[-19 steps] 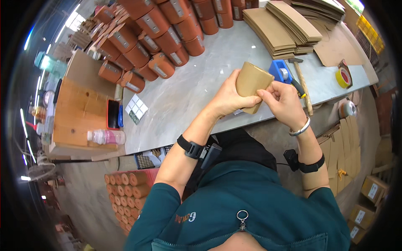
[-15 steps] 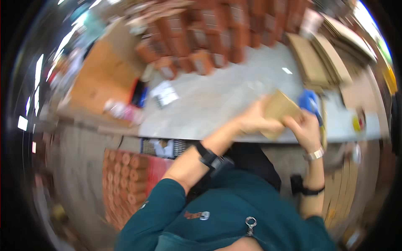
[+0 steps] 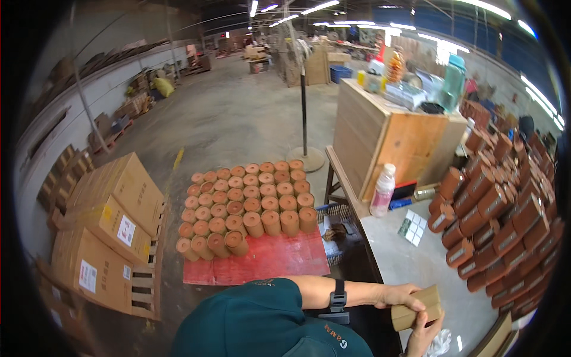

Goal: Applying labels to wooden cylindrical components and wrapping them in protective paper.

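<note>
A small brown cardboard box (image 3: 419,300) with several flat, angled sides is held between my hands over the near edge of the grey table (image 3: 388,253). My left hand (image 3: 399,295) grips its left side, with the thumb lying across it. From below, my right hand (image 3: 423,334) clasps the box, its fingers against the front face. My right forearm is mostly outside the picture. A crumpled piece of clear plastic (image 3: 441,343) lies just beside my right hand. Whether the box is empty or filled cannot be seen.
Reddish-brown cylinders (image 3: 493,202) are stacked along the table's right. A sticker sheet (image 3: 411,228), a pink-labelled bottle (image 3: 383,190) and a wooden cabinet (image 3: 386,134) stand farther off. Brown-wrapped cylinders (image 3: 253,223) sit in rows on a red board (image 3: 279,256). Large cartons (image 3: 98,244) rest on a pallet (image 3: 146,279).
The view has swung left, away from the table front toward the floor and the rows of cylinders. Both hands still hold the cardboard box, which now shows angled sides.
</note>
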Demonstrator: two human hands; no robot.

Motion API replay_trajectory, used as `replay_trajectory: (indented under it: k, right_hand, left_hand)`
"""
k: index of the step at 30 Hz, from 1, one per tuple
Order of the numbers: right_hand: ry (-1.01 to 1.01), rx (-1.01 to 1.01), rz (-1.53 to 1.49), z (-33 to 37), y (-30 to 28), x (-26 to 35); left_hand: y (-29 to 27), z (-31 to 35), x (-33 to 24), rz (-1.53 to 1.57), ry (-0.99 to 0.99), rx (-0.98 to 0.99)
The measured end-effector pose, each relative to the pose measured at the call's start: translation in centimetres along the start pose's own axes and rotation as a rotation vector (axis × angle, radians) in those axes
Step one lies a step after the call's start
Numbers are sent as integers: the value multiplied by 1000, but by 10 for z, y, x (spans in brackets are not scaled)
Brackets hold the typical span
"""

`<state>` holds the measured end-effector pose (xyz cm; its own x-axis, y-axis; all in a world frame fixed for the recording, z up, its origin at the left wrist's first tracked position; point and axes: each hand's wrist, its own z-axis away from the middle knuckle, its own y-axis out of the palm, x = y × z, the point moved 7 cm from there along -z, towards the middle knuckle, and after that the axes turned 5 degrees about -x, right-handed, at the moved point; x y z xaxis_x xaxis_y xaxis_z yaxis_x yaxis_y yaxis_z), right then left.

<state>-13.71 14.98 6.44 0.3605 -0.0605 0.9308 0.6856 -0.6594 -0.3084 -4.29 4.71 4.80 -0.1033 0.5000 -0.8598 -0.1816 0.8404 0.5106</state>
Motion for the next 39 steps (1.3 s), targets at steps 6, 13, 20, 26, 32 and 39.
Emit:
replay_trajectory:
  k: [6, 13, 20, 26, 32, 39]
  right_hand:
    - [-46, 120, -57, 7, 24, 22]
    - [-45, 101, -104, 12, 21, -30]
    - [200, 114, -131, 5, 7, -68]
    - [319, -11, -108, 9, 2, -115]
    - [100, -267, 56, -2, -19, -140]
    - [-189, -187, 335, 8, 7, -33]
  left_hand:
    - [-13, 30, 6, 59, 10, -24]
    - [-11, 36, 20, 117, -17, 8]
    - [-18, 24, 48, 126, -68, 34]
    - [-7, 14, 59, 323, -212, 68]
    - [-23, -42, 106, 593, -387, -34]
    - [-46, -87, 133, 627, -478, -259]
